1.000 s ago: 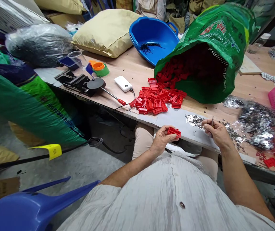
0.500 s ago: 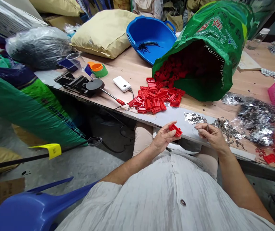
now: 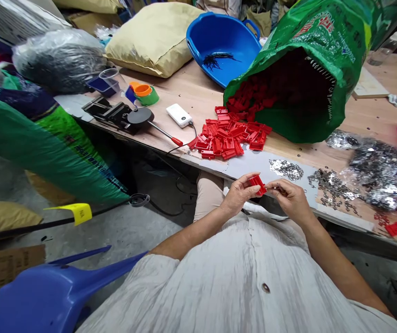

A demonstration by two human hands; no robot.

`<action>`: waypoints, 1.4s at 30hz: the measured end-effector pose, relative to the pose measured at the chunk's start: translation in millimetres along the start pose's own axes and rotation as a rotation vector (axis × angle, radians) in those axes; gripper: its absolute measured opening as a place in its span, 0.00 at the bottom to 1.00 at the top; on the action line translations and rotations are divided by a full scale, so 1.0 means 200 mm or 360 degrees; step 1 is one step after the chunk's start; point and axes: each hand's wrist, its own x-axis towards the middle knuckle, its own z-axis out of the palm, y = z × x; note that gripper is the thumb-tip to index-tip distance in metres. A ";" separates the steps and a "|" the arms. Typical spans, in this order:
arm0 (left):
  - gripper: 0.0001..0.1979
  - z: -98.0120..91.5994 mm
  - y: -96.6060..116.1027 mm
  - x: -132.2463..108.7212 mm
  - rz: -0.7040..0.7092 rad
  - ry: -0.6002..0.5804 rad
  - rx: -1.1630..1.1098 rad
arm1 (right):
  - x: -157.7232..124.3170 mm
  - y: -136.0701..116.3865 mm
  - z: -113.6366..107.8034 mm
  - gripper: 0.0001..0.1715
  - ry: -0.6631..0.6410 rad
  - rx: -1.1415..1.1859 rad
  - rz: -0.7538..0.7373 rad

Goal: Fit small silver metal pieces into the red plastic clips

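My left hand point(image 3: 238, 196) pinches a small red plastic piece point(image 3: 258, 183) just in front of my body, below the table's front edge. My right hand point(image 3: 288, 200) is closed and pressed against the same piece from the right; earlier it held a thin metal part, hidden now. A heap of like red pieces point(image 3: 229, 136) lies on the table, spilling from a green woven sack point(image 3: 309, 60) lying on its side. Small shiny metal bits point(image 3: 285, 169) are scattered on the grey strip near my hands.
A blue basin point(image 3: 219, 41) stands behind the sack. A white power bank point(image 3: 179, 114), a black tool with a red-tipped handle point(image 3: 132, 118), tape rolls point(image 3: 145, 95) and a tan cushion point(image 3: 157, 37) lie left. Bagged metal parts point(image 3: 375, 171) sit right. A blue chair point(image 3: 56, 291) is at my left.
My right hand has come away from the metal bits on the table and moved left to meet my left hand at the red piece. The view shifted slightly.
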 end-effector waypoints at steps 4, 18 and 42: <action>0.28 0.00 0.01 0.00 -0.0015 -0.0012 -0.0020 | 0.00 -0.03 0.02 0.07 0.0080 -0.0102 -0.0206; 0.27 0.01 0.05 -0.01 -0.0031 -0.0076 -0.0058 | 0.00 -0.04 0.02 0.03 -0.0009 0.0088 -0.0232; 0.21 -0.09 0.05 0.12 0.0439 -0.0234 0.0778 | 0.00 0.09 -0.01 0.22 -0.0085 -0.0226 -0.0013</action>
